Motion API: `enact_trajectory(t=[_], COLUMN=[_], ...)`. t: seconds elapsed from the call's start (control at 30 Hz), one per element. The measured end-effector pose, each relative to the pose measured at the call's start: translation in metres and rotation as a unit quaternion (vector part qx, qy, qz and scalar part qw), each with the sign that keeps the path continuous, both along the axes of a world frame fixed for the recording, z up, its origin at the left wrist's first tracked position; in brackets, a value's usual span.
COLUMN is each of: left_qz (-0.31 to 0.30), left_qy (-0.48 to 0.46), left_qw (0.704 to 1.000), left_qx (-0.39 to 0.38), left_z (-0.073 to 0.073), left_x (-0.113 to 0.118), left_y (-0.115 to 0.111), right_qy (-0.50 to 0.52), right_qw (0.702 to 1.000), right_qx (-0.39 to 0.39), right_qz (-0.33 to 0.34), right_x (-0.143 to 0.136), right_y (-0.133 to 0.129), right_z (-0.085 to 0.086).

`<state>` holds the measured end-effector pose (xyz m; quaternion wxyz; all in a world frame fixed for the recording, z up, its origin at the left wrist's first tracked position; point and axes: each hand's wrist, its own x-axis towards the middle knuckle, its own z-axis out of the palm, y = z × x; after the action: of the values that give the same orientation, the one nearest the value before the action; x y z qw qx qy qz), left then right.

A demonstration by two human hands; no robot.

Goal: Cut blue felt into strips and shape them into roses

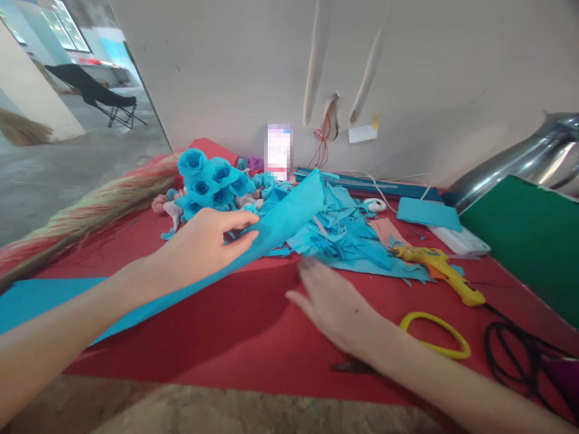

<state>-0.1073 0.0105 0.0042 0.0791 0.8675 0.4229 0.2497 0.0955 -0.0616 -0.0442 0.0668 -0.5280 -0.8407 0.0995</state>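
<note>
My left hand point(203, 247) grips a long sheet of blue crepe paper point(289, 211) between thumb and fingers. One end of the sheet is raised at an angle toward the back, and the rest trails under my left forearm to the left edge. My right hand point(335, 307) hangs over the red tabletop with its thumb apart and its fingers stretched out, the tips smeared by motion; nothing shows in it. Beneath my right forearm lie yellow-handled scissors point(465, 349), partly hidden. Just beyond my right hand is a heap of blue paper scraps point(344, 232).
Blue paper roses point(199, 187) cluster behind my left hand. At right are a yellow glue gun point(447, 271) with a black cord, a blue block point(427, 212), a green board point(529, 241) and a metal kettle point(511, 150). A lit phone point(278, 150) leans against the wall; a straw broom point(113, 199) lies left.
</note>
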Motion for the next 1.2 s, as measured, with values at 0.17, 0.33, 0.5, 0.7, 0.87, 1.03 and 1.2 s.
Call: enact_trajectory(t=[0.17, 0.33, 0.5, 0.7, 0.87, 1.03, 1.2], left_qz=[-0.007, -0.021, -0.052, -0.205, -0.233, -0.167, -0.108], left_qy=[-0.010, -0.016, 0.013, 0.109, 0.171, 0.167, 0.164], left_qw=[1.000, 0.999, 0.998, 0.962, 0.936, 0.964, 0.974], left_qx=[-0.007, -0.034, -0.033, -0.145, -0.200, -0.123, -0.109], left_z=[0.002, 0.001, 0.000, -0.002, -0.017, -0.043, -0.062], left_x=[0.000, -0.002, 0.002, 0.007, 0.016, 0.027, 0.029], left_y=[-0.003, -0.004, -0.010, -0.025, -0.032, -0.028, -0.023], right_qy=[0.053, 0.041, 0.100, 0.022, -0.060, -0.105, -0.153], right_qw=[0.984, 0.992, 0.977, 0.985, 0.979, 0.987, 0.977], right_qx=[-0.129, -0.049, -0.151, 0.010, -0.139, -0.068, 0.145], right_qz=[0.115, -0.104, -0.109, -0.174, -0.138, -0.103, -0.039], right_x=[0.042, 0.083, 0.107, 0.136, 0.145, 0.165, 0.163], right_y=[-0.002, -0.012, -0.025, -0.037, -0.077, -0.097, -0.098], right_z=[0.018, 0.012, 0.011, -0.007, 0.002, -0.022, -0.044])
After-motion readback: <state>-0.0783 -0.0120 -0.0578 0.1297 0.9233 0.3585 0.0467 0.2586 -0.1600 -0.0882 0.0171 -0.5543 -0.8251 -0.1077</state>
